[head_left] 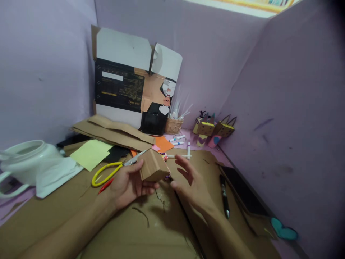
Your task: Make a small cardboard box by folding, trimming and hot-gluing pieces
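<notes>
A small brown cardboard box [153, 166] rests in my left hand [129, 183], with the thumb on its near left side and the fingers under it. My right hand [192, 185] is just right of the box, its fingers curved and apart, with nothing in it. Behind the box, a lollipop [164, 156] with a white stick is partly hidden. Yellow-handled scissors [107, 174] lie left of the box, their blades reaching behind it. A red pen [106, 186] lies beside my left wrist. Dark, thin strands [142, 215] lie on the cardboard sheet [121, 233] below my hands.
A white teapot-like vessel [45, 158] stands at the left by yellow paper [91, 154]. Flattened cardboard [115, 131] and an opened printed box [118, 86] are behind. Markers [178, 140], a basket [174, 126] and cardboard animal figures [206, 128] stand farther back. A black pen [224, 196] and phone [245, 190] lie right.
</notes>
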The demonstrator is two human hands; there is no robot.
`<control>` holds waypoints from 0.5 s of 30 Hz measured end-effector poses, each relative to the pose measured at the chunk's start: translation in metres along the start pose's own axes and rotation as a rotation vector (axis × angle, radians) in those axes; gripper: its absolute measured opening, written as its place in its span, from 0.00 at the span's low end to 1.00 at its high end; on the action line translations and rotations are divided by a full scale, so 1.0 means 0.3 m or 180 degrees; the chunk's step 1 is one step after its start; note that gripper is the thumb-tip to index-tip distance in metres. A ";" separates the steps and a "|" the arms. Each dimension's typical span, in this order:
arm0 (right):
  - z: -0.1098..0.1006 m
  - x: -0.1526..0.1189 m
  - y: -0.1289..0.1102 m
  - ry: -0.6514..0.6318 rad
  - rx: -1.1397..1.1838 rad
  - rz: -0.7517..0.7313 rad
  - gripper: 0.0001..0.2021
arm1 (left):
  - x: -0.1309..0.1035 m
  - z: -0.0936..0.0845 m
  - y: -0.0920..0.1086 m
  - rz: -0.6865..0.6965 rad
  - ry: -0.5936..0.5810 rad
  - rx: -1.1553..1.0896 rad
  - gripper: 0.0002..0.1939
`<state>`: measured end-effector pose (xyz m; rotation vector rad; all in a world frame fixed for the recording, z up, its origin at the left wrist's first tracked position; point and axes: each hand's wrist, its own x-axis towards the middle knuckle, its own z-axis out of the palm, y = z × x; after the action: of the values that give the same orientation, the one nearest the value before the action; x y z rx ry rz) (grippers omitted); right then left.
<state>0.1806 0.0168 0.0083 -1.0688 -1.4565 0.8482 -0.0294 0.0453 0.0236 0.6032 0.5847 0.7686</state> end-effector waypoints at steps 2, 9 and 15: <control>0.020 -0.011 0.012 -0.0241 -0.0161 -0.0126 0.39 | 0.009 -0.007 -0.012 -0.0214 -0.0025 0.0000 0.20; 0.054 -0.017 0.003 -0.0516 0.0431 0.0155 0.41 | 0.017 0.014 -0.041 -0.0592 0.0054 0.0000 0.22; 0.041 -0.013 -0.013 -0.0088 0.0294 0.0118 0.37 | 0.021 0.032 -0.064 0.0088 0.0766 0.1128 0.25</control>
<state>0.1680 0.0125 0.0086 -1.0211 -1.4102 0.9511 -0.0107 0.0366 0.0154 0.8518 0.9477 0.7749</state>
